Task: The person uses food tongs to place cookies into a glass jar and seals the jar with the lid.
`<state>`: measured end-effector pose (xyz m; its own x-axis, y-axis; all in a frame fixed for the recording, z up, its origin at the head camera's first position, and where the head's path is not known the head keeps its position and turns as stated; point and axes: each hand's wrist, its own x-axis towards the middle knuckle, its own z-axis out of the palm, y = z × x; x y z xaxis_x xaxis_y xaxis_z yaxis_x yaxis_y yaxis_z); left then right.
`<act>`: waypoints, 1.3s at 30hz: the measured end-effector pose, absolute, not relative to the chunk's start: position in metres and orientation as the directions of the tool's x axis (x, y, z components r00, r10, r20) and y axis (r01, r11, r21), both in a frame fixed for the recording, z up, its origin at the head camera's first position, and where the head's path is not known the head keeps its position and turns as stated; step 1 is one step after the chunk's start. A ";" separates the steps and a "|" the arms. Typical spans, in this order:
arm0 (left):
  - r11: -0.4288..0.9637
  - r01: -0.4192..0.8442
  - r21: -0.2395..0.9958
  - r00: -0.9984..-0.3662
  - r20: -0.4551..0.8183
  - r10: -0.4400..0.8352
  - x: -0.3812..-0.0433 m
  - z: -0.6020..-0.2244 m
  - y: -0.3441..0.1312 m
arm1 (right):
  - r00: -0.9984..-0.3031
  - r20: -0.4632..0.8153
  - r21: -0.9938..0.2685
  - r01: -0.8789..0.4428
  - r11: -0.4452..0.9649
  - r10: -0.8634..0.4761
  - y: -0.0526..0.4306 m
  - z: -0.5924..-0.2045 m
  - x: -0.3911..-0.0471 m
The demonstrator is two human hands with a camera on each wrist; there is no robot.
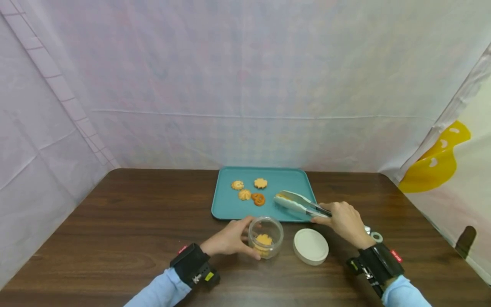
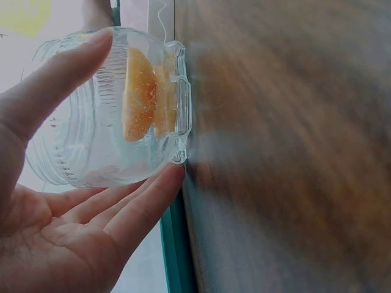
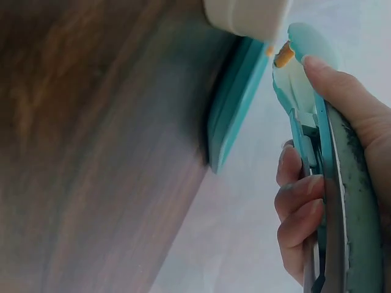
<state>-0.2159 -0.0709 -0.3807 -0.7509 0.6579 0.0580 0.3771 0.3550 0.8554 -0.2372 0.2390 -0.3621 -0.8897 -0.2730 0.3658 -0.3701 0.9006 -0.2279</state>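
My left hand [image 1: 230, 238] holds a clear jar [image 1: 275, 228] on the table, thumb on one side and fingers on the other. A couple of biscuits [image 2: 140, 94] lie at the jar's bottom. With my right hand [image 1: 345, 221] I grip a pair of tongs [image 3: 333, 159] with pale teal heads. A piece of biscuit [image 3: 284, 55] sits between the tong heads, over the right part of the teal tray [image 1: 226, 213]. On that tray lie a pretzel-shaped biscuit [image 1: 258, 199] and several flower-shaped biscuits [image 1: 261, 183].
A round white lid [image 1: 311, 246] lies on the brown wooden table [image 1: 126, 238], right of the jar. Beyond my right wrist is a small pale ring, perhaps a tape roll [image 1: 376, 237]. White curtains [image 1: 241, 85] hang behind the table and at its sides.
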 end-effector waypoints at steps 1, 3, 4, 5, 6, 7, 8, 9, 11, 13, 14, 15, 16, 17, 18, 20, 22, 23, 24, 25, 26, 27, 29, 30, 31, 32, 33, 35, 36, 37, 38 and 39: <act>0.354 0.379 0.855 -0.750 0.060 0.658 -0.216 -0.381 -0.071 | -0.891 0.365 -0.234 -0.368 0.900 -0.270 0.239 -0.361 -0.236; 0.351 0.381 0.856 -0.750 0.063 0.659 -0.216 -0.380 -0.071 | -0.893 0.362 -0.244 -0.367 0.898 -0.267 0.240 -0.359 -0.233; 0.350 0.381 0.856 -0.750 0.064 0.659 -0.216 -0.380 -0.071 | -0.894 0.360 -0.252 -0.368 0.895 -0.266 0.240 -0.358 -0.232; 0.348 0.381 0.857 -0.749 0.065 0.660 -0.216 -0.379 -0.071 | -0.896 0.356 -0.260 -0.369 0.892 -0.266 0.240 -0.357 -0.230; 0.346 0.381 0.857 -0.748 0.066 0.660 -0.216 -0.379 -0.071 | -0.896 0.355 -0.267 -0.371 0.889 -0.267 0.241 -0.356 -0.229; 0.345 0.382 0.857 -0.748 0.067 0.660 -0.216 -0.379 -0.071 | -0.897 0.352 -0.275 -0.372 0.887 -0.267 0.241 -0.356 -0.228; 0.344 0.381 0.858 -0.748 0.067 0.660 -0.216 -0.379 -0.071 | -0.897 0.351 -0.282 -0.374 0.883 -0.268 0.241 -0.355 -0.226; 0.344 0.381 0.858 -0.749 0.068 0.659 -0.216 -0.379 -0.071 | -0.897 0.351 -0.287 -0.377 0.881 -0.269 0.242 -0.354 -0.225; 0.342 0.375 0.862 -0.749 0.064 0.660 -0.216 -0.379 -0.071 | -0.895 0.353 -0.294 -0.383 0.876 -0.273 0.243 -0.353 -0.223; 0.343 0.371 0.863 -0.750 0.061 0.658 -0.216 -0.378 -0.071 | -0.892 0.357 -0.299 -0.391 0.870 -0.278 0.244 -0.352 -0.221; 0.343 0.368 0.864 -0.751 0.059 0.658 -0.216 -0.378 -0.071 | -0.889 0.361 -0.300 -0.396 0.868 -0.281 0.245 -0.351 -0.219; 0.345 0.367 0.864 -0.751 0.057 0.657 -0.216 -0.378 -0.071 | -0.887 0.364 -0.299 -0.400 0.867 -0.284 0.245 -0.350 -0.218; 0.345 0.365 0.864 -0.752 0.055 0.657 -0.216 -0.378 -0.071 | -0.886 0.366 -0.299 -0.403 0.865 -0.285 0.246 -0.349 -0.217; 0.346 0.364 0.865 -0.752 0.055 0.656 -0.216 -0.378 -0.070 | -0.884 0.368 -0.298 -0.405 0.865 -0.287 0.246 -0.348 -0.215; 0.346 0.364 0.865 -0.753 0.054 0.656 -0.216 -0.378 -0.070 | -0.884 0.369 -0.301 -0.406 0.863 -0.288 0.246 -0.347 -0.214; 0.342 0.358 0.869 -0.752 0.050 0.658 -0.216 -0.378 -0.070 | -0.882 0.370 -0.306 -0.414 0.857 -0.294 0.247 -0.345 -0.212; 0.342 0.357 0.869 -0.750 0.048 0.660 -0.216 -0.378 -0.071 | -0.873 0.374 -0.315 -0.438 0.842 -0.314 0.248 -0.344 -0.210; 0.341 0.356 0.870 -0.749 0.048 0.661 -0.216 -0.378 -0.071 | -0.867 0.374 -0.327 -0.455 0.828 -0.328 0.249 -0.344 -0.209; 0.342 0.356 0.870 -0.748 0.046 0.662 -0.216 -0.378 -0.071 | -0.861 0.372 -0.345 -0.474 0.810 -0.346 0.250 -0.344 -0.207; 0.342 0.357 0.869 -0.747 0.046 0.663 -0.216 -0.378 -0.071 | -0.854 0.370 -0.362 -0.496 0.789 -0.367 0.251 -0.344 -0.206; 0.342 0.357 0.869 -0.747 0.045 0.664 -0.216 -0.378 -0.071 | -0.844 0.369 -0.380 -0.519 0.766 -0.389 0.251 -0.345 -0.205; 0.342 0.359 0.869 -0.746 0.046 0.664 -0.216 -0.378 -0.071 | -0.835 0.368 -0.398 -0.539 0.742 -0.409 0.252 -0.345 -0.204; 0.341 0.358 0.869 -0.746 0.047 0.664 -0.215 -0.378 -0.071 | -0.823 0.359 -0.442 -0.566 0.696 -0.441 0.253 -0.345 -0.202; 0.340 0.357 0.870 -0.746 0.047 0.664 -0.215 -0.378 -0.071 | -0.814 0.360 -0.455 -0.579 0.677 -0.455 0.253 -0.345 -0.201; 0.339 0.356 0.871 -0.746 0.046 0.664 -0.215 -0.378 -0.071 | -0.804 0.365 -0.462 -0.594 0.659 -0.469 0.253 -0.345 -0.200; 0.341 0.356 0.870 -0.747 0.045 0.663 -0.215 -0.378 -0.071 | -0.794 0.372 -0.463 -0.607 0.646 -0.480 0.252 -0.344 -0.200; 0.344 0.357 0.868 -0.748 0.046 0.662 -0.215 -0.378 -0.071 | -0.786 0.379 -0.462 -0.618 0.637 -0.488 0.252 -0.344 -0.199; 0.347 0.359 0.866 -0.749 0.046 0.661 -0.214 -0.378 -0.070 | -0.770 0.394 -0.458 -0.638 0.619 -0.502 0.251 -0.343 -0.198; 0.350 0.362 0.864 -0.750 0.048 0.660 -0.214 -0.378 -0.070 | -0.762 0.401 -0.453 -0.647 0.613 -0.509 0.250 -0.343 -0.198; 0.353 0.367 0.861 -0.751 0.049 0.659 -0.214 -0.378 -0.070 | -0.758 0.403 -0.452 -0.652 0.609 -0.513 0.250 -0.343 -0.197; 0.357 0.371 0.857 -0.751 0.051 0.658 -0.214 -0.379 -0.070 | -0.756 0.405 -0.451 -0.655 0.606 -0.515 0.249 -0.343 -0.197; 0.359 0.374 0.855 -0.752 0.053 0.657 -0.214 -0.379 -0.070 | -0.754 0.404 -0.454 -0.657 0.602 -0.518 0.249 -0.342 -0.196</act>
